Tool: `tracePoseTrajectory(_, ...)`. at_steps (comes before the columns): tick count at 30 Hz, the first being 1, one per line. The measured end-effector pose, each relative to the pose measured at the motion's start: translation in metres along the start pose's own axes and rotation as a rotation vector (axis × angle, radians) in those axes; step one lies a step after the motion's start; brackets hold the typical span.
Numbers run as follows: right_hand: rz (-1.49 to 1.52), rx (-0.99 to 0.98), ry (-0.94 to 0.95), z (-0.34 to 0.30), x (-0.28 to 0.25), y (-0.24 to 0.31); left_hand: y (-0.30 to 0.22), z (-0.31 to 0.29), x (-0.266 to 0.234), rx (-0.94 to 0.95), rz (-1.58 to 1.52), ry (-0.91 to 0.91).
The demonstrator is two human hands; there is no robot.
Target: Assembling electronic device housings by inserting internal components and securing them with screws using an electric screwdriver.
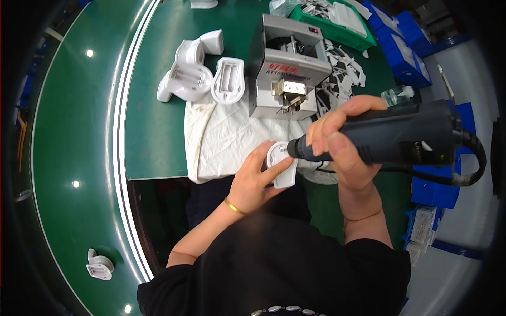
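One white plastic part [285, 177] is in the left hand [252, 178], at the near edge of a white cloth [226, 139], in front of the person's body. This hand's grip is closed on the part: the thumb lies across its upper face and the fingers are along its left side. A yellow bracelet [234, 206] circles the wrist.

The right hand [345, 138] has its grip wrapped around a dark electric screwdriver [398, 136], held nearly level, its nose pointing left at the rounded end of the part. Whether the bit touches a screw cannot be told, as the nose covers that spot. A black cable [479, 158] curves from the back of the screwdriver.

The cloth is spread on a green surface [155, 142]. At its far left edge are a cluster of white plastic housings [190, 81] and, just right of them, a single white housing [229, 80] with its hollow side up. Beyond the cloth, a grey machine [284, 66] stands upright; small white pieces [350, 73] are scattered to its right, near a green bin [370, 41] and a clear bottle [395, 96]. Blue boxes [399, 60] stand farther right. Well apart, at lower left, another white housing [100, 268] rests on a green belt [68, 137].
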State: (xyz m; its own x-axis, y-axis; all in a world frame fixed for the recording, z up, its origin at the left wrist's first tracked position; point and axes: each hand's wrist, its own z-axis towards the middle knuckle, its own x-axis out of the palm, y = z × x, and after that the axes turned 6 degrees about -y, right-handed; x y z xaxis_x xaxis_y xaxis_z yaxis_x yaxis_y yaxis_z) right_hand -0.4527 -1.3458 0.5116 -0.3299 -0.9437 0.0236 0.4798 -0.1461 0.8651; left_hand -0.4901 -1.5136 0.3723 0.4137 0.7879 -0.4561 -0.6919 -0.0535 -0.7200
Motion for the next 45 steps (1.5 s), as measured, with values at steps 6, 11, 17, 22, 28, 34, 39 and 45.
tracePoseTrajectory(6,-0.182,-0.025,0.13,-0.002,-0.006,-0.004,-0.001,-0.002,0.002,-0.024,0.011,-0.003)
tracePoseTrajectory(11,-0.23,-0.024,0.156,-0.003,-0.002,-0.003,-0.001,-0.004,0.0,-0.016,0.026,0.011)
tracePoseTrajectory(17,0.029,0.004,-0.072,-0.002,0.007,-0.015,0.001,-0.001,0.0,-0.021,0.01,0.018)
tracePoseTrajectory(22,-0.015,0.006,-0.073,-0.001,0.007,-0.016,0.002,-0.001,0.0,-0.013,-0.002,0.001)
tracePoseTrajectory(28,0.049,-0.014,-0.069,-0.002,0.009,-0.024,0.005,-0.003,0.001,0.016,0.001,0.002)
tracePoseTrajectory(34,0.017,-0.05,-0.035,0.005,0.002,-0.024,0.002,-0.001,0.002,0.03,0.034,-0.012)
tracePoseTrajectory(39,0.245,0.085,-0.207,0.008,-0.026,-0.021,-0.011,0.001,0.001,0.074,0.246,-0.002)
tracePoseTrajectory(45,-0.272,0.407,-0.619,0.019,-0.157,-0.035,-0.022,0.006,-0.018,0.302,0.355,0.286)
